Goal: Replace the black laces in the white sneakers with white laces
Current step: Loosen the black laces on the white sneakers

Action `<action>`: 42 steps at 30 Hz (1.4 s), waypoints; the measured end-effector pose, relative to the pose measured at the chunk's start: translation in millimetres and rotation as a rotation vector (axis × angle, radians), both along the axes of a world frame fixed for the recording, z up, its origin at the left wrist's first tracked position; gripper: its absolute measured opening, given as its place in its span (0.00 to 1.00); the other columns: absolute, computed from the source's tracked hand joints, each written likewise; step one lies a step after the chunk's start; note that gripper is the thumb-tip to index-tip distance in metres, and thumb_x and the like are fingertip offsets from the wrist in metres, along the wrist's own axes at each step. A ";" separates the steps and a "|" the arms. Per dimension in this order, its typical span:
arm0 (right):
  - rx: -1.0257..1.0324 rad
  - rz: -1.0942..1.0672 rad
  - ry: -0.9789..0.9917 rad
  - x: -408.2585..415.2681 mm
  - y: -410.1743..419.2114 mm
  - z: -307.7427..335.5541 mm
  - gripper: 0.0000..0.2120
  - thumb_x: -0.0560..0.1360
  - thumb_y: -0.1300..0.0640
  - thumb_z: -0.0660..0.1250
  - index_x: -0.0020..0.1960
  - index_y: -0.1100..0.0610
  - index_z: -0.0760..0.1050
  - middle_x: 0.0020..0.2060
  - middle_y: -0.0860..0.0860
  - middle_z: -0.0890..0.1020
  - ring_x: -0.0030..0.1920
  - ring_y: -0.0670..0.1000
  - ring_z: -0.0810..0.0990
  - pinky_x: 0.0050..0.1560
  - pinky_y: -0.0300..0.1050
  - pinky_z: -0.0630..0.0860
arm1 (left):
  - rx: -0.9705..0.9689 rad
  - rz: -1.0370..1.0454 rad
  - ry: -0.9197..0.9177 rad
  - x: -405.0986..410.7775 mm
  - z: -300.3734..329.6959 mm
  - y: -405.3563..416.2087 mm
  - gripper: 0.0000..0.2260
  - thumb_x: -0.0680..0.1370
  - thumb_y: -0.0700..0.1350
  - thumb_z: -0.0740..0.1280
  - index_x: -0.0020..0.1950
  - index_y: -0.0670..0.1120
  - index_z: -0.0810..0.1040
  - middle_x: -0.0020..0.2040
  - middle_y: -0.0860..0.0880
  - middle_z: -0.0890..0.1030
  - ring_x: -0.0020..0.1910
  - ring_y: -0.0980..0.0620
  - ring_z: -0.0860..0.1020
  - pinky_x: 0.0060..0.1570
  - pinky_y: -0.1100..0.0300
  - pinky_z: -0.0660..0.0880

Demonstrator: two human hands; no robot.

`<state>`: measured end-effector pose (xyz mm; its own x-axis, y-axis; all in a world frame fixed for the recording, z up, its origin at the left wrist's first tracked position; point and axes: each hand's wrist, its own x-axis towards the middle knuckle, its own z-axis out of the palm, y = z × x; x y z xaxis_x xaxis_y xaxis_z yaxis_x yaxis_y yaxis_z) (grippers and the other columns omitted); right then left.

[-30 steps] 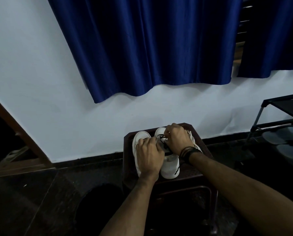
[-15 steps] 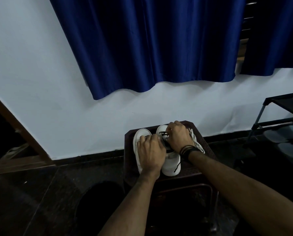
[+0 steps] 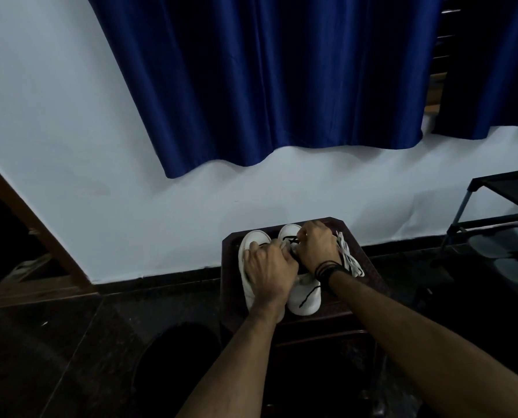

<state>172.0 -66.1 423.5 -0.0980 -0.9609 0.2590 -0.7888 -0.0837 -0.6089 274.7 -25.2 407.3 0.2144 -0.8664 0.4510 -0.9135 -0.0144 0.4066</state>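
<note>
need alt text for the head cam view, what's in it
Both hands work at a black lace on the right of two white sneakers standing on a dark stool. Loose white laces lie beside them; a blue curtain hangs above.

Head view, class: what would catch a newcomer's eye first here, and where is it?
First, a deep blue curtain hanging across the top against the pale wall. Low in the middle, a pair of white sneakers stands on a dark stool, with the left hand and right hand both working at the black lace of the right-side shoe. A bundle of white laces lies on the stool just right of the hands.
</note>
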 end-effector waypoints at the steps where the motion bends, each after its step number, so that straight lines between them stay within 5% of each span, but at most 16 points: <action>1: 0.007 0.025 0.019 -2.8 -0.6 1.7 0.05 0.70 0.60 0.70 0.45 0.59 0.78 0.49 0.56 0.80 0.49 0.60 0.79 0.46 0.49 0.75 | -0.010 0.000 0.005 0.5 -0.8 0.1 0.07 0.73 0.46 0.71 0.37 0.45 0.81 0.31 0.46 0.81 0.43 0.42 0.79 0.48 0.50 0.74; 6: -0.100 0.233 0.245 -20.0 1.6 10.7 0.11 0.76 0.56 0.64 0.56 0.55 0.81 0.53 0.54 0.79 0.55 0.56 0.78 0.47 0.47 0.74 | -0.019 -0.036 0.026 3.0 -5.1 -1.9 0.06 0.75 0.44 0.65 0.41 0.45 0.80 0.36 0.46 0.82 0.47 0.42 0.78 0.52 0.47 0.72; 9: -0.133 0.302 0.420 -15.4 4.7 12.6 0.11 0.76 0.51 0.64 0.51 0.55 0.82 0.49 0.54 0.80 0.53 0.57 0.77 0.41 0.44 0.68 | -0.019 -0.031 0.050 3.0 -5.3 -2.3 0.06 0.75 0.44 0.64 0.39 0.46 0.78 0.37 0.46 0.82 0.48 0.41 0.77 0.53 0.46 0.71; 13: -0.089 0.240 0.338 -10.6 4.4 4.9 0.09 0.74 0.54 0.64 0.47 0.56 0.81 0.48 0.56 0.80 0.51 0.59 0.79 0.42 0.47 0.73 | 0.041 -0.021 0.087 6.7 9.4 -0.8 0.14 0.81 0.49 0.61 0.44 0.43 0.82 0.44 0.41 0.83 0.53 0.39 0.77 0.55 0.48 0.68; 17: -0.118 0.220 0.238 -13.4 6.2 1.0 0.08 0.74 0.54 0.65 0.47 0.55 0.80 0.47 0.54 0.81 0.51 0.59 0.79 0.44 0.51 0.76 | 0.400 0.022 0.273 16.0 36.0 -21.8 0.13 0.78 0.51 0.64 0.51 0.46 0.84 0.54 0.43 0.84 0.58 0.41 0.79 0.60 0.54 0.73; 20: -0.150 0.208 0.248 -15.9 7.6 -1.1 0.08 0.75 0.55 0.64 0.49 0.58 0.80 0.48 0.55 0.80 0.51 0.59 0.78 0.43 0.52 0.75 | 0.613 0.019 0.423 19.2 57.9 -35.5 0.12 0.70 0.49 0.70 0.48 0.44 0.82 0.49 0.45 0.85 0.49 0.47 0.82 0.49 0.57 0.79; 22: -0.171 0.204 0.253 -17.9 6.9 -3.3 0.09 0.75 0.56 0.64 0.50 0.58 0.80 0.49 0.56 0.80 0.52 0.59 0.77 0.43 0.51 0.74 | 0.695 0.007 0.423 16.1 68.0 -37.8 0.06 0.73 0.44 0.70 0.40 0.42 0.77 0.33 0.47 0.83 0.37 0.51 0.79 0.36 0.61 0.75; 25: -0.195 0.203 0.250 -19.0 5.2 -7.1 0.08 0.75 0.57 0.64 0.50 0.57 0.80 0.49 0.55 0.80 0.53 0.58 0.77 0.42 0.50 0.71 | 0.768 -0.005 0.431 11.2 70.1 -47.5 0.07 0.74 0.37 0.65 0.35 0.42 0.76 0.27 0.48 0.79 0.30 0.51 0.78 0.34 0.62 0.74; 29: -0.223 0.259 0.247 -17.4 3.2 -10.4 0.07 0.76 0.57 0.65 0.50 0.57 0.80 0.49 0.56 0.80 0.54 0.59 0.77 0.43 0.51 0.73 | 0.818 -0.049 0.359 9.7 73.3 -49.7 0.11 0.75 0.34 0.61 0.33 0.41 0.74 0.24 0.48 0.74 0.13 0.58 0.67 0.16 0.72 0.59; 33: -0.229 0.297 0.265 -17.8 3.2 -11.4 0.09 0.77 0.54 0.64 0.52 0.55 0.80 0.51 0.54 0.81 0.55 0.58 0.76 0.44 0.52 0.73 | 0.848 -0.056 0.328 13.9 74.5 -46.1 0.11 0.76 0.37 0.60 0.33 0.43 0.72 0.21 0.49 0.71 0.19 0.54 0.65 0.21 0.68 0.59; 38: -0.235 0.293 0.251 -16.8 3.3 -14.0 0.08 0.76 0.54 0.65 0.51 0.55 0.81 0.49 0.55 0.81 0.54 0.59 0.76 0.41 0.53 0.74 | 0.766 -0.101 0.381 17.0 60.4 -50.2 0.08 0.69 0.43 0.63 0.42 0.40 0.78 0.37 0.44 0.80 0.37 0.46 0.78 0.37 0.59 0.70; 42: -0.275 0.267 0.230 -16.3 6.5 -14.5 0.07 0.76 0.57 0.65 0.52 0.56 0.80 0.49 0.55 0.81 0.54 0.59 0.76 0.40 0.50 0.71 | 0.676 -0.221 0.462 22.3 58.4 -49.1 0.10 0.78 0.48 0.64 0.40 0.45 0.76 0.39 0.46 0.77 0.36 0.49 0.74 0.39 0.58 0.69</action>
<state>155.8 -59.7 409.0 0.2344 -0.8368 0.4948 -0.8299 -0.4373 -0.3465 297.0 -74.2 465.7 0.0442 -0.9617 -0.2705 -0.6679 -0.2298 0.7079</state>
